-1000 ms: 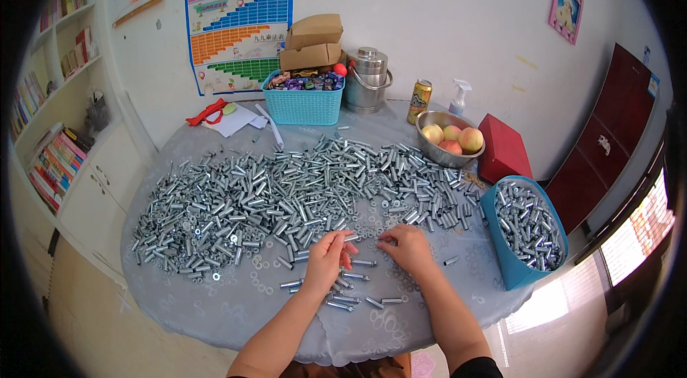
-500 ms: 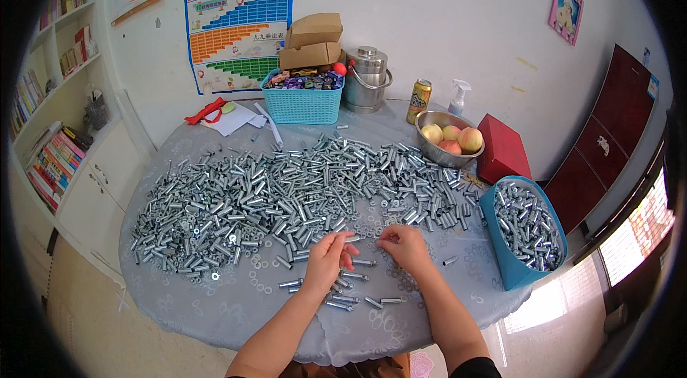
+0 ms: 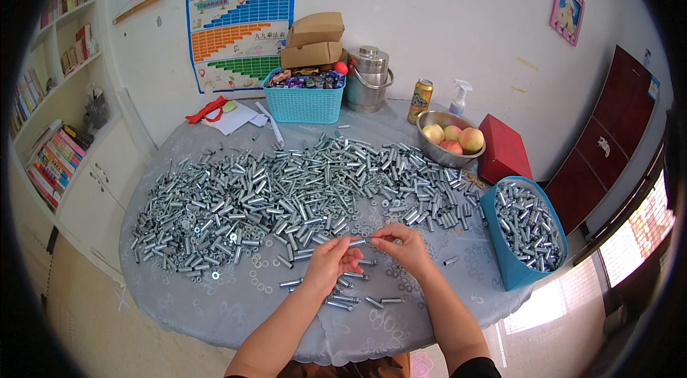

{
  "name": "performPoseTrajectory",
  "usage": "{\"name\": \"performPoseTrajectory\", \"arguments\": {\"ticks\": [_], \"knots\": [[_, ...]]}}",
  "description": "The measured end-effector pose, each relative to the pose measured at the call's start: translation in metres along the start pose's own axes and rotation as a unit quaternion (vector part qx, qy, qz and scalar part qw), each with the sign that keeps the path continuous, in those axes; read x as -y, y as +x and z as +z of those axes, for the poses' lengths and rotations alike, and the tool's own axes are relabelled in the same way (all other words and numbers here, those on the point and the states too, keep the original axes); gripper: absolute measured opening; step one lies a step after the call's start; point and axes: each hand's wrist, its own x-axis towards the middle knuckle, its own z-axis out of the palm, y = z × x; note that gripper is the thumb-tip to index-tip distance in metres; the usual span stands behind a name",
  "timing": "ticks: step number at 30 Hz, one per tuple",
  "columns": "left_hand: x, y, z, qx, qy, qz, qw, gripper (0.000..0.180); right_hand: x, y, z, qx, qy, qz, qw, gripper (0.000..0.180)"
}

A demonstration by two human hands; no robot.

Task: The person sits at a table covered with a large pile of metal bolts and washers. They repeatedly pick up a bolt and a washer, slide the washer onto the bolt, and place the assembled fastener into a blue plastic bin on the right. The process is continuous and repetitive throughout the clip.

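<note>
Between thumb and fingers of my left hand (image 3: 335, 262) is a silvery expansion bolt (image 3: 358, 242), lying roughly level and pointing right. My right hand (image 3: 404, 246) meets its right end in a pinch; whatever small piece sits in those fingertips is hidden. Just below my hands several finished-looking bolts with sleeves (image 3: 343, 302) lie loose on the grey tablecloth (image 3: 236, 313). Past my fingertips spreads a wide heap of metal sleeves, bolts and washers (image 3: 250, 192). Loose flat washers (image 3: 368, 217) are scattered at its near edge.
At the right edge stands a blue bin (image 3: 489, 235) full of metal sleeves. Behind are a steel bowl (image 3: 458, 160) of fruit, a red box (image 3: 503, 149), a drink can (image 3: 420, 100), a spray bottle (image 3: 460, 97), a steel pot (image 3: 367, 81) and a turquoise basket (image 3: 304, 105).
My right hand has moved left and slightly up from the washers, and its fingertips now meet the end of the bolt in my left hand. The left hand has barely shifted.
</note>
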Motion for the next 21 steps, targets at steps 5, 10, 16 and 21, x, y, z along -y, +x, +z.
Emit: {"name": "performPoseTrajectory", "arguments": {"ticks": [5,10,16,21], "knots": [[0.005,-0.001,0.004,-0.002,-0.005,0.011,1.000,0.031,0.009,-0.005,0.007,-0.019,-0.054,-0.040,0.998,0.016],[0.004,-0.001,0.010,-0.020,0.058,0.049,0.997,0.026,0.002,-0.003,0.000,-0.037,-0.005,-0.015,0.999,0.016],[0.006,0.003,0.003,-0.063,0.035,0.059,0.996,0.023,0.003,-0.002,-0.006,-0.072,-0.089,-0.007,0.993,0.017],[0.003,0.003,0.001,-0.078,0.029,0.055,0.995,0.023,-0.008,-0.001,-0.019,-0.005,-0.295,-0.013,0.955,0.020]]}}
